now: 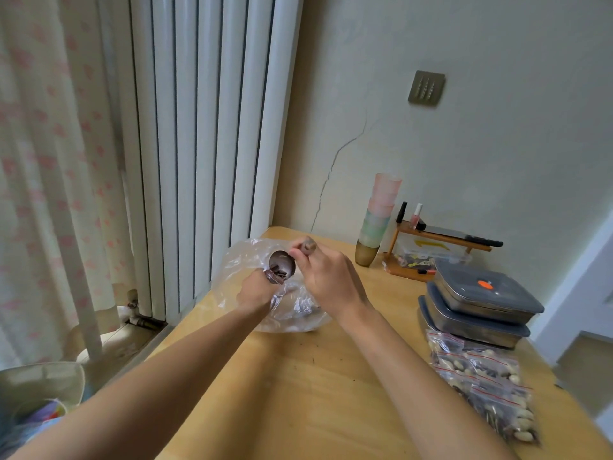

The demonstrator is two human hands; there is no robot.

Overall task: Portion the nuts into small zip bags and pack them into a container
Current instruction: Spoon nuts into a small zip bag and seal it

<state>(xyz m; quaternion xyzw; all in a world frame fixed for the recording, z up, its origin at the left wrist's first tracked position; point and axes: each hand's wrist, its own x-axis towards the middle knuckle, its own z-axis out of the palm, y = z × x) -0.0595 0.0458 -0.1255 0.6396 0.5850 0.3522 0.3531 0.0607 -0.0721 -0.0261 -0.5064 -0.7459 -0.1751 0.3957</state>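
My right hand grips the handle of a metal scoop that holds a few dark nuts. The scoop is tilted over a small zip bag, which my left hand pinches at its mouth. Both hands hover over a large clear plastic bag lying at the far left of the wooden table. A pile of filled small zip bags with mixed nuts lies at the right. Behind it stand three stacked lidded metal containers.
A stack of pastel cups stands by the wall beside a small wooden rack with bottles and a dark flat device. A white radiator and a curtain fill the left. The table's left edge drops to the floor.
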